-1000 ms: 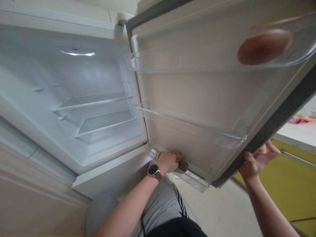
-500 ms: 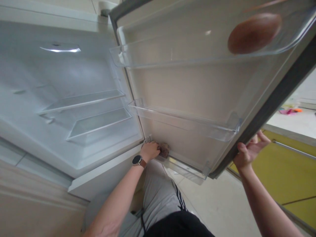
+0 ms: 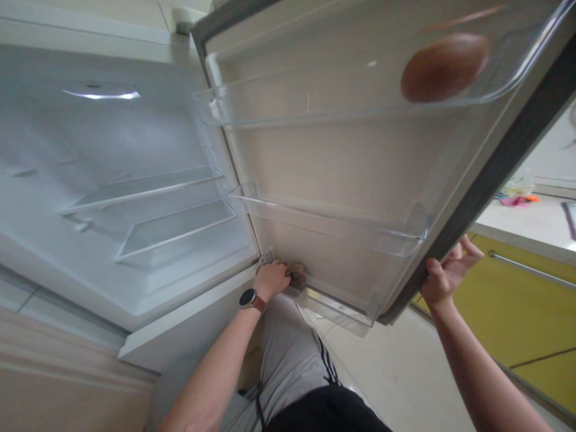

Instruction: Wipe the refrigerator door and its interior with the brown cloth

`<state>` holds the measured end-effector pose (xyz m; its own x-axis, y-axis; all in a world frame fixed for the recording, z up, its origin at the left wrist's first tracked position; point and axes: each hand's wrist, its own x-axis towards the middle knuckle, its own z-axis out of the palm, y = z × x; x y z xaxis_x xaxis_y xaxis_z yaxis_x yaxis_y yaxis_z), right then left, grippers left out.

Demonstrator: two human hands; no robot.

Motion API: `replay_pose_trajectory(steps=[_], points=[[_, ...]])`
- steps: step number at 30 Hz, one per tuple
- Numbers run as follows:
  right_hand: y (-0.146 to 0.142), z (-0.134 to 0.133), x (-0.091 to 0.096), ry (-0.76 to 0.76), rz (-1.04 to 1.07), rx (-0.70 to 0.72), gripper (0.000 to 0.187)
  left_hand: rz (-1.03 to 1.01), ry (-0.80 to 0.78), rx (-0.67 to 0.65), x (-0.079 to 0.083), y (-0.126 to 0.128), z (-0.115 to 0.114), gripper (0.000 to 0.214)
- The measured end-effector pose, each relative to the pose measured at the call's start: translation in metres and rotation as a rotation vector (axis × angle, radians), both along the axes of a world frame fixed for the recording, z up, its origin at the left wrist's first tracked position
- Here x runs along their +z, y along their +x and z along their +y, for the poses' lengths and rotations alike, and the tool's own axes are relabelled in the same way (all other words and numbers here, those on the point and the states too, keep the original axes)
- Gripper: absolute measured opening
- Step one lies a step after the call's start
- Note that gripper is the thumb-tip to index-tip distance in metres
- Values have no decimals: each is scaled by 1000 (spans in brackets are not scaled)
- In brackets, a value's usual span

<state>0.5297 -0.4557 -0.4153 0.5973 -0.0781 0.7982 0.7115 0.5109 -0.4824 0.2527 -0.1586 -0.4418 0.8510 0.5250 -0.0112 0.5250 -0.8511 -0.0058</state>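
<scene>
Closest, a brown egg-like thing (image 3: 445,68) shows smeary in the clear top bin (image 3: 288,107). Lower down, the right hand (image 3: 444,279) is loosely spread at the fridge door (image 3: 324,162), partly hidden behind its edge. The left hand (image 3: 273,279) pinches a brown lump (image 3: 297,276) at the lowest bin's (image 3: 344,317) hinge end; whether it's resting there, I can't tell. Beyond, the bench (image 3: 535,225) is cut off.

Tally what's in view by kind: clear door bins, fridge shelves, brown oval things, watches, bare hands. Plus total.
Door bins: 3 (top bin, middle bin, bottom bin)
Shelves: 2 (upper shelf, lower shelf)
Brown oval thing: 1
Watch: 1
Hands: 2 (left hand, right hand)
Total: 9
</scene>
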Motion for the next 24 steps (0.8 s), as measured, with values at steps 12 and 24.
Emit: replay_pose_trajectory(steps=[12, 24], points=[[-1, 0, 2, 12, 26, -16, 67, -42, 18, -4, -2, -1, -1, 34], [0, 0, 3, 14, -4, -2, 71, -33, 14, 13, 0, -1, -4, 34]])
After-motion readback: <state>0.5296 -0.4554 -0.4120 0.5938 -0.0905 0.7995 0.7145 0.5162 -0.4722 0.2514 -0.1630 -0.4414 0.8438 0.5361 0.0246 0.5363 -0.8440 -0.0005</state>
